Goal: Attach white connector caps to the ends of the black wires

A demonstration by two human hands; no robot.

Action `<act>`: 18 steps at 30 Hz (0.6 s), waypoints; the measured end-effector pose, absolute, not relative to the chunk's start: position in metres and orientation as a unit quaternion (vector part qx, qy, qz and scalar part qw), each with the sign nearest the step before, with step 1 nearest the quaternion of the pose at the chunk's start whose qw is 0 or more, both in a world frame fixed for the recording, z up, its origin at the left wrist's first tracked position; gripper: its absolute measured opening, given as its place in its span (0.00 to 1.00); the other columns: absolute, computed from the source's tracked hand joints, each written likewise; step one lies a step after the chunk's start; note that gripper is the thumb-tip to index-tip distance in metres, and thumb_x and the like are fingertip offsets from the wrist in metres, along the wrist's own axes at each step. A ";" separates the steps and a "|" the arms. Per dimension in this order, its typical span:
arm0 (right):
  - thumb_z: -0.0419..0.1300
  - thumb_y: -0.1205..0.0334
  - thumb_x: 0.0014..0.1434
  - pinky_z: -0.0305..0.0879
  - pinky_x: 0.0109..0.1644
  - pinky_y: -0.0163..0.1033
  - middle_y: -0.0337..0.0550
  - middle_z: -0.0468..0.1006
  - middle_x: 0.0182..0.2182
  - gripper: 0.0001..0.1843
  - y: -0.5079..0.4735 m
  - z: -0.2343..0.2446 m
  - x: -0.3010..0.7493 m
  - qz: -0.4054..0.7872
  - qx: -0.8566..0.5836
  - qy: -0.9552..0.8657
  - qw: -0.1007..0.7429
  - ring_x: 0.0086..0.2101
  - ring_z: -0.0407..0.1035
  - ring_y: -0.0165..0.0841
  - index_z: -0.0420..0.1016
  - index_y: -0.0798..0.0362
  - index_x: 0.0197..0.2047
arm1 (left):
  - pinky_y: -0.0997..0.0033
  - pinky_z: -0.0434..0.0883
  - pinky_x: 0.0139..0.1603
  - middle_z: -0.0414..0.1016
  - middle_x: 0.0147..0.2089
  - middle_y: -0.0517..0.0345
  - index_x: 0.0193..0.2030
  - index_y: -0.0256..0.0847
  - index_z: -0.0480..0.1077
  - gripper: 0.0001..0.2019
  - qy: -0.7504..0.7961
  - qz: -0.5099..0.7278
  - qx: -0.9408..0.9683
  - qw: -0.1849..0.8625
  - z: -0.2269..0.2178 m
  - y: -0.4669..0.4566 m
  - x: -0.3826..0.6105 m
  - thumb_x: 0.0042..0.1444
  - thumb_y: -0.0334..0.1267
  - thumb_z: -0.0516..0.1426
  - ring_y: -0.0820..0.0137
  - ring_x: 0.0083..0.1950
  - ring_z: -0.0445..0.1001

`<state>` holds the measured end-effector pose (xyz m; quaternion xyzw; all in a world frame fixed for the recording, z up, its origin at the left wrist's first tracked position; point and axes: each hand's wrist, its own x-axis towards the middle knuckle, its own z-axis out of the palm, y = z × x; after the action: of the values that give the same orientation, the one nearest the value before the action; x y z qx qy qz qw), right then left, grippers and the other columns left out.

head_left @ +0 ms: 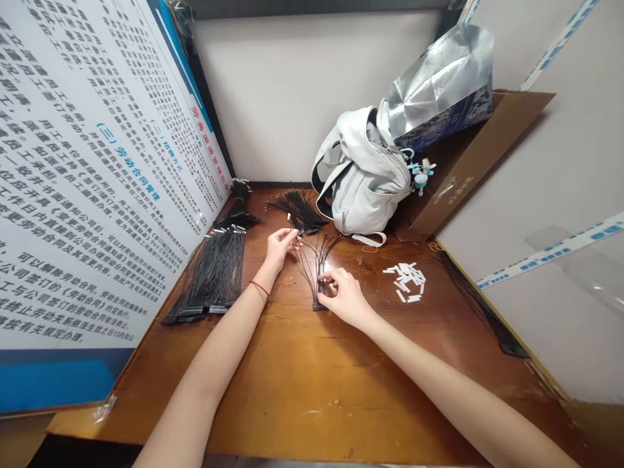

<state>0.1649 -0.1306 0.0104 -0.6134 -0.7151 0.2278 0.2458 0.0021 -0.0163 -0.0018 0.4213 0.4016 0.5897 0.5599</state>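
Note:
My left hand (pixel 280 246) pinches the loose ends of a fan of thin black wires (pixel 312 257) on the wooden table (pixel 312 377). A red string circles that wrist. My right hand (pixel 344 296) is closed on the black connector end of the same wire bundle (pixel 319 296), pressing it against the table. The wires spread upward from the connector toward my left fingers.
Finished black wire bundles (pixel 214 276) lie at the left by a printed board (pixel 88 175). More wires (pixel 297 208) lie behind. Small white pieces (pixel 407 281) sit at the right. A pale backpack (pixel 363 179), a silver bag (pixel 441 88) and cardboard (pixel 468 162) fill the back right corner.

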 end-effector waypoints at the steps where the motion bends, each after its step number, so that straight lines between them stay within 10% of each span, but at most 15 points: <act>1: 0.62 0.66 0.44 0.55 0.43 0.41 0.40 0.69 0.35 0.15 -0.129 0.011 0.164 0.226 -0.620 -0.712 0.242 0.36 0.64 0.35 0.71 0.49 0.39 | 0.75 0.68 0.26 0.71 0.25 0.58 0.29 0.34 0.68 0.18 0.401 0.590 0.418 0.562 -0.002 -0.016 0.002 0.38 0.45 0.65 0.76 0.23 0.70; 18: 0.61 0.68 0.51 0.61 0.33 0.33 0.41 0.75 0.25 0.04 -0.036 0.021 0.152 0.195 -0.639 -0.714 0.211 0.29 0.69 0.32 0.74 0.53 0.25 | 0.76 0.65 0.23 0.71 0.23 0.58 0.29 0.34 0.68 0.21 0.397 0.595 0.403 0.571 0.000 -0.016 0.002 0.33 0.47 0.66 0.77 0.21 0.68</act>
<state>0.1522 -0.0357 0.0206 -0.6385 -0.7139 0.1954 0.2111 0.0023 -0.0162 0.0000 0.4027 0.3968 0.5950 0.5712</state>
